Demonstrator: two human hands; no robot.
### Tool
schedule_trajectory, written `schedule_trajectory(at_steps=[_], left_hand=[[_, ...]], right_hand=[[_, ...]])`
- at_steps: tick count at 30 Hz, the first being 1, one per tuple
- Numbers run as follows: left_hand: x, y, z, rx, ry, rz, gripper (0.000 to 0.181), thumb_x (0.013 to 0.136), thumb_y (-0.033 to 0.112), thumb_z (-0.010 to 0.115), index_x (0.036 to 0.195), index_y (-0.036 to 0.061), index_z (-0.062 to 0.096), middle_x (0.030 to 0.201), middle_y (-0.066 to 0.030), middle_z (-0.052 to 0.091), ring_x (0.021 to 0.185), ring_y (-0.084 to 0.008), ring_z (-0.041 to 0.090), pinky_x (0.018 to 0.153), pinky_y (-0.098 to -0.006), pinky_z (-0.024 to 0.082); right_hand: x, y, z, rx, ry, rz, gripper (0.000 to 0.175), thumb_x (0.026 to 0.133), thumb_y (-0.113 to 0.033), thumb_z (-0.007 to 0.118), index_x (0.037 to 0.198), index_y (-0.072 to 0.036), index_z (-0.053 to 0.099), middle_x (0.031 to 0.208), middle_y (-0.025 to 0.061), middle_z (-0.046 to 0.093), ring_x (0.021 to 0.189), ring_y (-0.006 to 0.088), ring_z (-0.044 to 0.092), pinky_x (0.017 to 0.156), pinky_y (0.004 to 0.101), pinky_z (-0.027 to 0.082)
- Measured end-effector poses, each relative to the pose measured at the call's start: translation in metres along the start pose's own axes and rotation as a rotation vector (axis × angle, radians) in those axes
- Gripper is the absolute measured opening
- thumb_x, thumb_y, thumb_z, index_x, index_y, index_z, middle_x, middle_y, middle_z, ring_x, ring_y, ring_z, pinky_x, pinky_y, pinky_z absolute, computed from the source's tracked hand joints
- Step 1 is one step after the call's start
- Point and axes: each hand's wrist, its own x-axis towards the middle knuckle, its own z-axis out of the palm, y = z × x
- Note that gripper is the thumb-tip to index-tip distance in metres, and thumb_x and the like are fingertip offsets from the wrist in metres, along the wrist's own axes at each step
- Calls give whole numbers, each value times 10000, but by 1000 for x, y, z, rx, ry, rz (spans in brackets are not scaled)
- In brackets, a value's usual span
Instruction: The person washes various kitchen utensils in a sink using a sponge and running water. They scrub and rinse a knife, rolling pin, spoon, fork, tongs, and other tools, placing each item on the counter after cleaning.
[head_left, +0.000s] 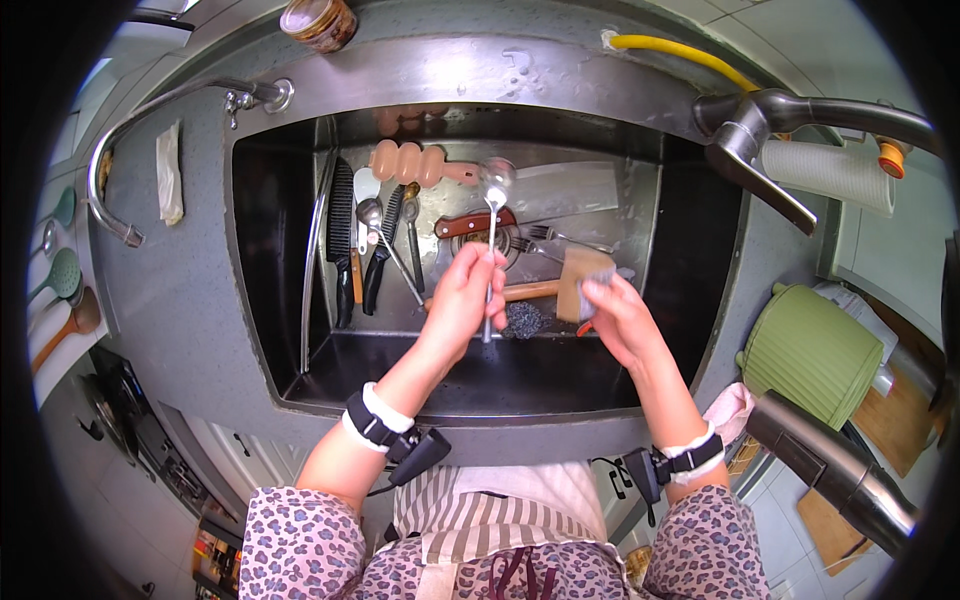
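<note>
My left hand (469, 292) grips the thin handle of a metal spoon (496, 180), its round bowl pointing away from me over the sink. In my right hand (626, 311) is a tan and grey sponge (574, 277), somewhat blurred and apart from the spoon. Beneath them in the sink lie a cleaver (562, 187) with a riveted wooden handle, two forks (540, 244), a wooden rod (529, 291) and a dark scouring pad (525, 320). The sink drain is partly covered by the cleaver handle and my left hand.
Left in the sink lie black combs (340, 217), a small ladle (370, 212) and a pink three-lobed mould (409, 163). A lever faucet (757, 142) overhangs the right rim; a thin curved tap (112, 142) stands left. A glass jar (319, 22) sits behind.
</note>
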Motion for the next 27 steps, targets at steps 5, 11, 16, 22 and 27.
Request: schedule_trajectory(at_steps=[5,11,16,22,27], left_hand=[[-10,-23,7,404,23,215,163,982,198,447,990,73,551,618,20,463,479,-42,360,446,-194,309],[-20,-22,-4,856,106,421,154,928,99,511,1044,7,554,825,-183,640,743,-348,635,637,-374,483],[-24,10,-26,1173,-77,492,108,890,103,520,948,21,561,741,-227,595,732,-400,600,594,-467,463],[-37,37,-14,1810,-243,404,126,812,80,521,906,38,594,706,-147,625,672,-332,639,574,-417,516],[-36,38,-6,1948,-364,524,97,766,81,544,836,36,596,692,-136,631,622,-298,648,523,-397,522]], right_hand=[[57,20,25,417,-80,-204,310,904,-171,587,1159,-13,514,1172,85,551,1120,194,501,1039,398,356],[72,31,40,150,192,-246,161,863,-119,642,990,-26,610,916,20,634,823,106,586,784,269,472],[58,27,16,-207,151,-62,249,815,-104,677,1032,14,651,910,46,666,815,99,597,750,240,459],[52,8,3,-1171,-58,-46,143,717,-92,670,832,-9,688,793,92,686,754,233,652,712,316,495],[45,18,19,-1981,-295,-706,107,574,-60,649,648,-33,578,694,104,602,723,295,600,645,390,487]])
